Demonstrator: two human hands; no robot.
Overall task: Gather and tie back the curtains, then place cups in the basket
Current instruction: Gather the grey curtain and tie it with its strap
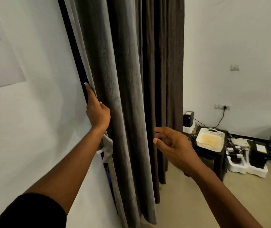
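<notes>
At the wall, left hand point(97, 111) grasps the curtain point(115, 96) edge; right hand's point(172, 142) grip released beside its folds.

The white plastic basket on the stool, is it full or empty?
Empty, as far as it shows: the white plastic basket on the dark stool has a bare, yellowish-stained bottom, with no cups in it.

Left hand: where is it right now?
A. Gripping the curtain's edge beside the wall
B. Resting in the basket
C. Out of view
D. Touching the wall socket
A: the left hand is closed on the left edge of the grey curtain, next to the white wall.
</notes>
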